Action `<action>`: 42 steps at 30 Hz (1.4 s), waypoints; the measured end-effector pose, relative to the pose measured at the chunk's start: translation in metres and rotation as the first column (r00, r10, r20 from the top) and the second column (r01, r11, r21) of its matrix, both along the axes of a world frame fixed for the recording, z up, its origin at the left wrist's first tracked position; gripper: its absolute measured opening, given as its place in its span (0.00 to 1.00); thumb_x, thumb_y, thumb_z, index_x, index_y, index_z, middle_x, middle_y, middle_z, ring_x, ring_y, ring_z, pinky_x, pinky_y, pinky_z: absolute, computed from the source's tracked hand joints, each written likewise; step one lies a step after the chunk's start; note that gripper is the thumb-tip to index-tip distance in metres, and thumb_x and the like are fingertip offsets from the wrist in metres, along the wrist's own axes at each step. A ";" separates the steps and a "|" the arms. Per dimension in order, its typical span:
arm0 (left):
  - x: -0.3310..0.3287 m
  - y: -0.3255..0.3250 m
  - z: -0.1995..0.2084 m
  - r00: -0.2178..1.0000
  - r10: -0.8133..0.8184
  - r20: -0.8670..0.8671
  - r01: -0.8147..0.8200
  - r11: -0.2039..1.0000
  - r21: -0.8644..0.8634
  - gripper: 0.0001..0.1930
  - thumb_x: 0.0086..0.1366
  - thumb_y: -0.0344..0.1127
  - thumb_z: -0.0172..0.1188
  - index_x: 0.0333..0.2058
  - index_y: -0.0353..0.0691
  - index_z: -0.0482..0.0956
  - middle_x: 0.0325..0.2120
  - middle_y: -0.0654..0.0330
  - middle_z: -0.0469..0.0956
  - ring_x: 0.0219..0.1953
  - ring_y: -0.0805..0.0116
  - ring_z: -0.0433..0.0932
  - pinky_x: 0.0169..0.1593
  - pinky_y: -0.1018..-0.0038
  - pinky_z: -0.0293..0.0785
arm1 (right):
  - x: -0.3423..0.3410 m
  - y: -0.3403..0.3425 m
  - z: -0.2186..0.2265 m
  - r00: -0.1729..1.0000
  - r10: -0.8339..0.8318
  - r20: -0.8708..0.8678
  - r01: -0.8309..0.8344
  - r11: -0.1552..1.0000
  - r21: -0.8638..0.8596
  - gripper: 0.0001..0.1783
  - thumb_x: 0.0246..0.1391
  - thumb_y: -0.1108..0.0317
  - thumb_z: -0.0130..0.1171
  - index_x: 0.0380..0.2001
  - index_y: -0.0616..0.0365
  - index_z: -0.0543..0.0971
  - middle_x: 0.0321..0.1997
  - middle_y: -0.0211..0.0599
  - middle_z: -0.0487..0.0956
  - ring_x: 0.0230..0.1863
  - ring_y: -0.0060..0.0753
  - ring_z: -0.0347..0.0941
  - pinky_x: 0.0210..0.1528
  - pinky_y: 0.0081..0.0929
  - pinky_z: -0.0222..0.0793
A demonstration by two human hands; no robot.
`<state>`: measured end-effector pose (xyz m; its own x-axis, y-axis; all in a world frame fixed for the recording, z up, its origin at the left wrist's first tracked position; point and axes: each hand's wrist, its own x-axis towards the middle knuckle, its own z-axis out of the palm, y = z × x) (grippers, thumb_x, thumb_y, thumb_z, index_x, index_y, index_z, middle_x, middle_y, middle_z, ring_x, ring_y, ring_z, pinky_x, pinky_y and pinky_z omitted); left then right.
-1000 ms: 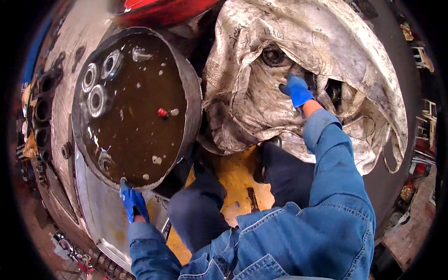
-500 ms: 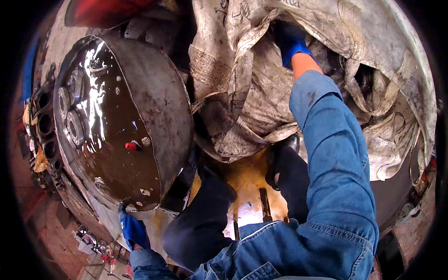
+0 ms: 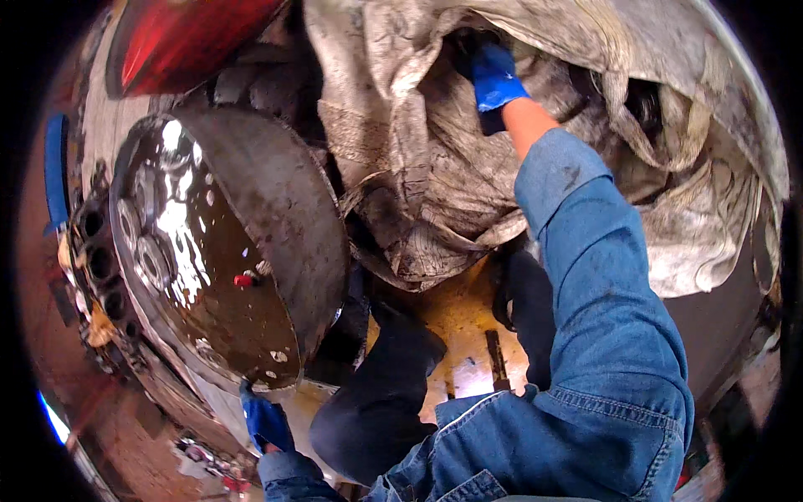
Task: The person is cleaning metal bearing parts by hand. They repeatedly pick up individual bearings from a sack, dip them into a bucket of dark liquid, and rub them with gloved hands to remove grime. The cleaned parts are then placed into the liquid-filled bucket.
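My right hand, in a blue glove, reaches into the mouth of a large, soiled off-white woven sack. Dark shade inside the sack hides its fingers and anything they may hold. At lower left my left hand, also blue-gloved, grips the near rim of a round metal basin. One dark fingertip shows at that rim. Murky brown liquid pools over the basin's left part. Several ring-shaped metal parts lie along its left side, and a small red piece sits in the liquid.
A red curved object stands beyond the basin. Left of it lie a dark metal part with round holes and a blue bar. My legs are over a yellow surface. Straps loop from the sack.
My right hand has shifted left within the sack's mouth, and more of its glove shows. My left hand stays at the basin's rim. The whole view has shifted, with more of the red object visible.
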<state>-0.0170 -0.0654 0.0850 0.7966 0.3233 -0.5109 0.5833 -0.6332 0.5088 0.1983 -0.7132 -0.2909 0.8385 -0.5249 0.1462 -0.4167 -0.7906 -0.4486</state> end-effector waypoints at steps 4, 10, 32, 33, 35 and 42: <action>-0.005 0.015 -0.005 0.996 0.085 -0.030 -0.087 0.992 -0.095 0.18 0.68 0.33 0.52 0.56 0.40 0.71 0.48 0.58 0.76 0.44 0.65 0.74 0.45 0.73 0.72 | -0.001 0.095 0.049 0.884 -0.166 0.438 -0.033 0.911 0.411 0.22 0.56 0.51 0.59 0.47 0.55 0.81 0.44 0.51 0.82 0.42 0.57 0.78 0.44 0.46 0.74; 0.000 -0.017 0.011 0.934 -0.318 -0.165 0.351 0.905 0.241 0.25 0.67 0.38 0.58 0.59 0.35 0.68 0.50 0.50 0.78 0.48 0.57 0.78 0.49 0.69 0.74 | -0.008 0.218 0.125 0.896 -0.034 0.444 -0.259 0.770 0.583 0.22 0.57 0.52 0.58 0.47 0.55 0.81 0.45 0.50 0.81 0.42 0.55 0.78 0.45 0.45 0.74; 0.011 -0.014 0.004 0.978 0.134 -0.160 -0.147 0.986 -0.073 0.19 0.75 0.44 0.44 0.58 0.44 0.70 0.55 0.55 0.74 0.58 0.59 0.72 0.65 0.67 0.63 | -0.065 -0.004 0.028 0.965 0.030 -0.259 -0.013 0.998 0.067 0.20 0.59 0.54 0.57 0.46 0.58 0.80 0.45 0.45 0.81 0.43 0.48 0.78 0.46 0.41 0.73; 0.010 -0.006 0.002 0.971 0.186 -0.148 -0.199 0.977 -0.079 0.20 0.74 0.42 0.45 0.60 0.43 0.68 0.55 0.54 0.74 0.55 0.59 0.72 0.61 0.68 0.66 | -0.063 -0.007 0.024 0.961 0.037 -0.275 -0.020 0.998 0.062 0.19 0.59 0.54 0.57 0.45 0.58 0.80 0.45 0.45 0.81 0.43 0.47 0.78 0.46 0.41 0.73; 0.009 0.001 0.003 0.951 0.283 -0.123 -0.295 0.951 -0.092 0.21 0.73 0.38 0.49 0.62 0.41 0.65 0.55 0.53 0.72 0.51 0.60 0.74 0.51 0.71 0.73 | -0.057 -0.011 0.019 0.951 0.042 -0.305 -0.030 0.999 0.046 0.19 0.60 0.55 0.57 0.45 0.58 0.80 0.45 0.45 0.81 0.43 0.47 0.78 0.46 0.40 0.73; 0.009 -0.017 0.004 0.984 0.129 -0.120 -0.142 0.984 -0.108 0.21 0.72 0.32 0.49 0.62 0.41 0.65 0.57 0.52 0.71 0.56 0.58 0.72 0.58 0.67 0.71 | -0.053 -0.022 0.005 0.933 0.064 -0.355 -0.047 0.997 0.058 0.19 0.60 0.56 0.57 0.45 0.59 0.80 0.45 0.43 0.81 0.43 0.44 0.78 0.47 0.39 0.73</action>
<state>-0.0077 -0.0827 0.0888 0.6849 0.3579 -0.6346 0.7172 -0.4848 0.5006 0.1453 -0.7352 -0.2857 0.8589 -0.4750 -0.1913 -0.5121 -0.7986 -0.3163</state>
